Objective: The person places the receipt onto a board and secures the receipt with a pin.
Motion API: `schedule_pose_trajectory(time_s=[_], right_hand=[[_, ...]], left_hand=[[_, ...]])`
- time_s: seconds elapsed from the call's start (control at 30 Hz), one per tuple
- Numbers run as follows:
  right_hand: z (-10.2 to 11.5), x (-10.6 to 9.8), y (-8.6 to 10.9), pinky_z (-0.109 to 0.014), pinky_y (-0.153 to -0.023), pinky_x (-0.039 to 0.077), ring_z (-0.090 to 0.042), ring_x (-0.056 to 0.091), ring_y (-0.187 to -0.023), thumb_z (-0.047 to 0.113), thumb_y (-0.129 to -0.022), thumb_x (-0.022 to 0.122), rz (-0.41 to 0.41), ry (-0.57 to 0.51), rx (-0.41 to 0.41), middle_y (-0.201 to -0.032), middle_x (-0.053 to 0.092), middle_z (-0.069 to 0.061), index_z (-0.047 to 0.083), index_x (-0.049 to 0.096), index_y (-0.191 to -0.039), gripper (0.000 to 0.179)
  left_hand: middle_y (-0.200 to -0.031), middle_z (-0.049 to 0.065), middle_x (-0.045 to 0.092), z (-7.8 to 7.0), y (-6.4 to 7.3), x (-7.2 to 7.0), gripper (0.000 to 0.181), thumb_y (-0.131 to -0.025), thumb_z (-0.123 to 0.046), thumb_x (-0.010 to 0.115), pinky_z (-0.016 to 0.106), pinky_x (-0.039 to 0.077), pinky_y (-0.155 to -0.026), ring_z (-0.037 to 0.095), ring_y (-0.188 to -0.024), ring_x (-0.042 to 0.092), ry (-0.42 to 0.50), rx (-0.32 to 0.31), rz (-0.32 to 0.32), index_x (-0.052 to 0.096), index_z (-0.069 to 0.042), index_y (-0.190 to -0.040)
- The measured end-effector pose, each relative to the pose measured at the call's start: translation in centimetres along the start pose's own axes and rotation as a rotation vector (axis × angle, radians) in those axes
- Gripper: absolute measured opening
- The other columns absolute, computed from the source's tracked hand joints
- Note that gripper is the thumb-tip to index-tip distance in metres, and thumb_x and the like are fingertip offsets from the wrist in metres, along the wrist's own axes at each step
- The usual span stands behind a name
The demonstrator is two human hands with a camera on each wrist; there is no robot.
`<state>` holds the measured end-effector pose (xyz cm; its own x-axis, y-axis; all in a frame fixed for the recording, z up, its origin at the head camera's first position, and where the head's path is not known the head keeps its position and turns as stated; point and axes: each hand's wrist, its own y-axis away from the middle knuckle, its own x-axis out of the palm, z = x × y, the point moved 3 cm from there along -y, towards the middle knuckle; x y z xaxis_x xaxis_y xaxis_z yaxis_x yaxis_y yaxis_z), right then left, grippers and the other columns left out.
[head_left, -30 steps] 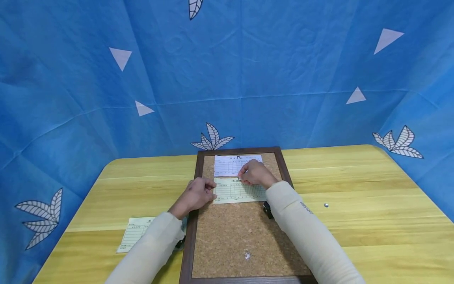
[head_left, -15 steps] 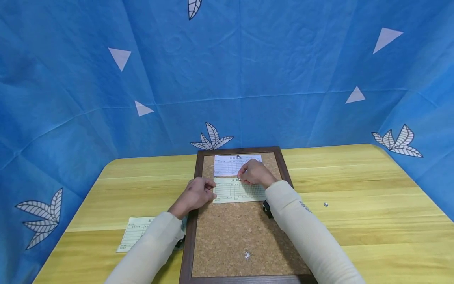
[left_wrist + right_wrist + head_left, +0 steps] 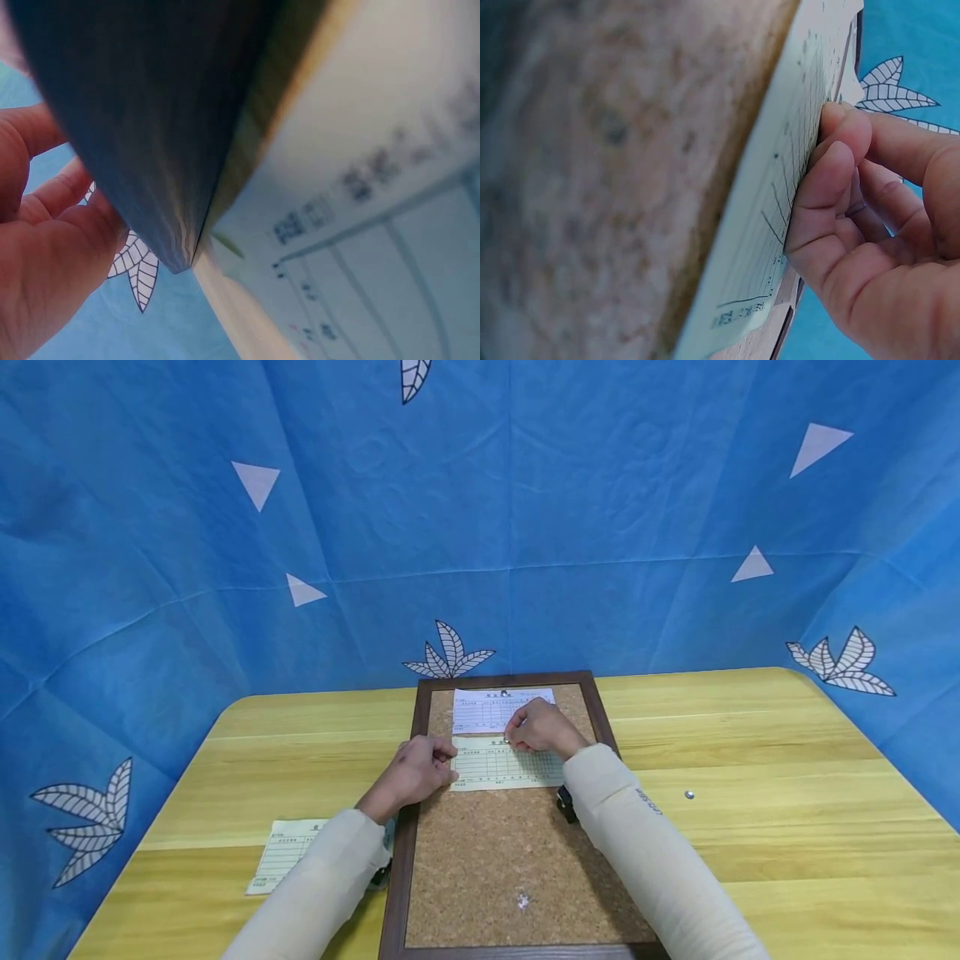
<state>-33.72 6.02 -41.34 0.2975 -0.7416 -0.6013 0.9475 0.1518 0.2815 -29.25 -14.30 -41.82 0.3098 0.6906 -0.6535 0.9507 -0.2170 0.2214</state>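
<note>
A pale green printed form lies on a framed cork board, just below a white printed form held by a silver thumbtack. My left hand rests over the board's left frame, its extended fingers touching the green form's left edge. At that form's top middle, my right hand pinches a small shiny thumbtack between thumb and forefinger. In the right wrist view, the curled fingers press close against the paper and hide the tack.
Another green form lies on the wooden table left of the board, partly under the left forearm. A loose silver thumbtack sits to the right. Small silvery bits lie low on the cork. A blue curtain hangs behind.
</note>
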Motion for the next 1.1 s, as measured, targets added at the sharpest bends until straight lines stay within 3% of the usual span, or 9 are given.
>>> schedule_pose_trajectory(time_s=[1.1], right_hand=[[-0.11,0.19,-0.39,-0.025,-0.053,0.043,-0.013,0.054,-0.056,0.005,-0.094,0.064,-0.012,0.052,0.042,-0.065,0.064,-0.005,0.003,0.073,-0.085,0.013]], left_hand=[[-0.095,0.004,0.06,0.12,-0.09,0.16,0.028,-0.09,-0.001,0.071,0.031,0.042,-0.069,0.017,-0.079,0.05,-0.02,-0.001,-0.006,0.068,-0.003,-0.118]])
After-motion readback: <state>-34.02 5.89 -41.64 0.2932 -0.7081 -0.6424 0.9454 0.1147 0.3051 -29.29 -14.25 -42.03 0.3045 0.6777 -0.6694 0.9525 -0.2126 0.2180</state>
